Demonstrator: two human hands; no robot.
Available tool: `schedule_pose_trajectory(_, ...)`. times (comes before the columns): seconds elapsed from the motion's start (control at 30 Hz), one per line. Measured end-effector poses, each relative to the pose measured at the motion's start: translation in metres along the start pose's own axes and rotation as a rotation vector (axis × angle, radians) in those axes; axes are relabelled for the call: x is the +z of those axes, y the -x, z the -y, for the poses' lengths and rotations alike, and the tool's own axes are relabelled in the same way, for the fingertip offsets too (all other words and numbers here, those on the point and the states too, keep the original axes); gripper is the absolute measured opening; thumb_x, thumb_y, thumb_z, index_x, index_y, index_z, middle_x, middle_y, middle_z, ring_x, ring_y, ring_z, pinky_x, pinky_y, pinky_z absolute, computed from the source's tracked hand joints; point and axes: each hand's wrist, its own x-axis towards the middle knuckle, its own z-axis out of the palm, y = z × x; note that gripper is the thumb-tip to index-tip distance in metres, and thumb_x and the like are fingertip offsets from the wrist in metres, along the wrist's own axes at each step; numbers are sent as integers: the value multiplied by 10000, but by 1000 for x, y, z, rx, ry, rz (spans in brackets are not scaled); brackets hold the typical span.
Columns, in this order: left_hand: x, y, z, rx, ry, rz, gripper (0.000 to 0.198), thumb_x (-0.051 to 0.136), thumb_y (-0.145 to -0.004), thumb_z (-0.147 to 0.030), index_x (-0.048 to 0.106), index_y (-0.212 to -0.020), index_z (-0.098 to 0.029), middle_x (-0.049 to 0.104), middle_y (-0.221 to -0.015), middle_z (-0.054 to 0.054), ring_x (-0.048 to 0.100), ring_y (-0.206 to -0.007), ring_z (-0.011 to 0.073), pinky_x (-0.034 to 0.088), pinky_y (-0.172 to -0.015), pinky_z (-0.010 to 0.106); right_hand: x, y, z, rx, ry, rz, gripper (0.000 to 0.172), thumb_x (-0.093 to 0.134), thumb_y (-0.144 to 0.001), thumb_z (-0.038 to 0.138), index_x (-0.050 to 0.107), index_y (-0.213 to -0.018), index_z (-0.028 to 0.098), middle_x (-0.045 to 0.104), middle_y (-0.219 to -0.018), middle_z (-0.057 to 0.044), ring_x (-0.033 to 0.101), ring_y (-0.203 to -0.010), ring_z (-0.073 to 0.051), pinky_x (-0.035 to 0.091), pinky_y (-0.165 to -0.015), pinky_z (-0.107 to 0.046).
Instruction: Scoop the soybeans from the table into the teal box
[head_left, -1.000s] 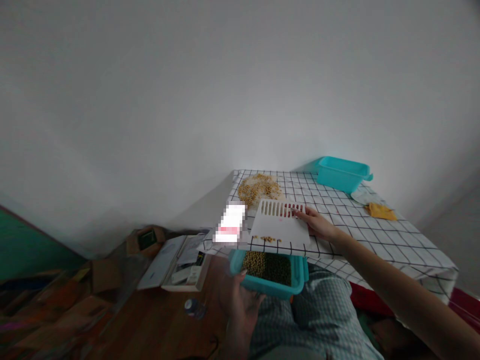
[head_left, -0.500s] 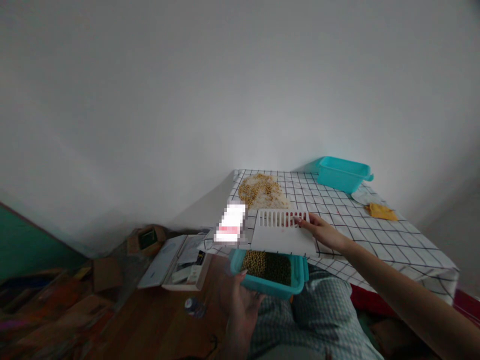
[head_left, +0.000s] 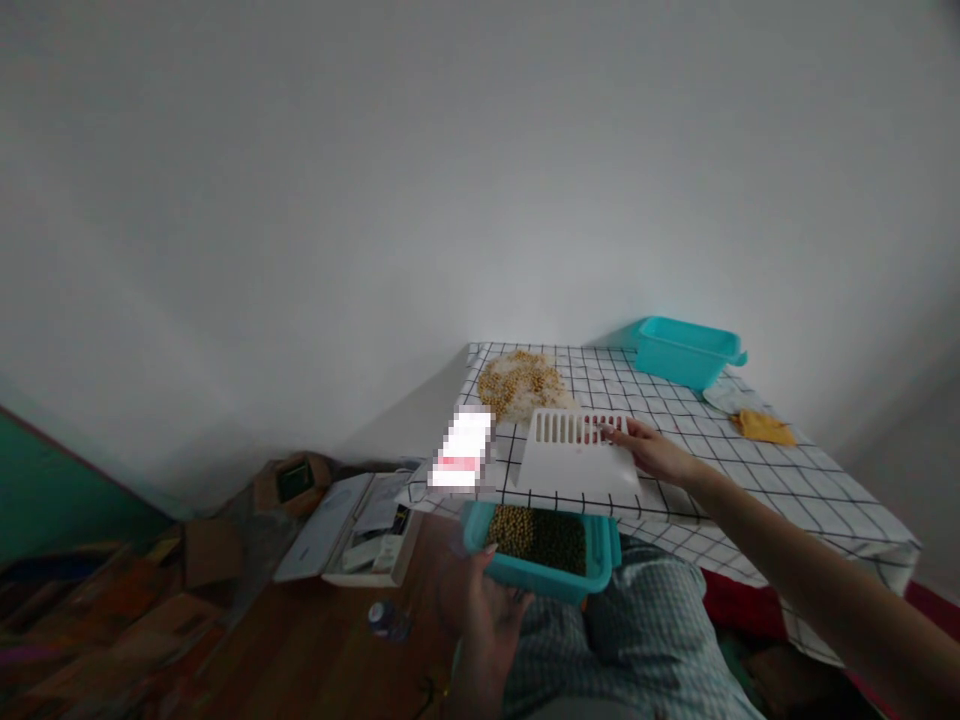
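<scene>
Where left fingers [head_left: 481, 560] hold tub [head_left: 541, 576], seemingly 2 bean kinds [head_left: 535, 538].

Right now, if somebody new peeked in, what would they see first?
Probably the bright, blurred-out rectangle near the left front corner of the checked table, then the turquoise bin at its back right. Next, the right hand gripping a white slotted board at the front edge, and, below, the left hand holding a tub of pale and dark beans.
</scene>
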Motion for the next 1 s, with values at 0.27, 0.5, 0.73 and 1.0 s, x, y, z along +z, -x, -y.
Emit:
schedule_pose_trajectory(0.27, -3, -1, 1, 2, -5, -8, 498, 767, -1048, -285, 661, -1533, -240, 875, -1179, 119, 876, -998, 319, 722, -830, 439, -18, -74, 11, -63, 24, -108, 327, 1001, -874, 527, 834, -965, 260, 903, -929, -30, 845, -869, -251, 702, -772, -363)
schedule_pose_trajectory(0.5, 3, 5, 1, 21, -30, -16, 461, 705, -1108, -285, 632, -1549, -172, 872, -1155, 124, 862, -935, 307, 684, -742, 417, -34, -88, 32, -118, -44, -159, 171, 936, -959, 387, 862, -1032, 250, 938, -1063, -62, 874, -977, -234, 704, -889, -328)
schedule_pose_trajectory(0.73, 6, 6, 4, 36, -29, -42, 546, 729, -1085, -311, 627, -1607, -188, 862, -1198, 144, 849, -955, 317, 669, -767, 424, -47, -61, 33, 13, -13, -63, 196, 1000, -867, 312, 873, -978, 210, 936, -993, -96, 871, -788, -243, 713, -703, -320)
schedule_pose_trajectory(1.0, -3, -2, 3, 2, -18, 6, 512, 733, -1076, -303, 640, -1571, -209, 871, -1217, 144, 862, -994, 328, 690, -774, 423, -36, -87, 24, -72, -63, -206, 226, 972, -886, 389, 843, -975, 227, 924, -957, -97, 869, -855, -264, 721, -768, -350)
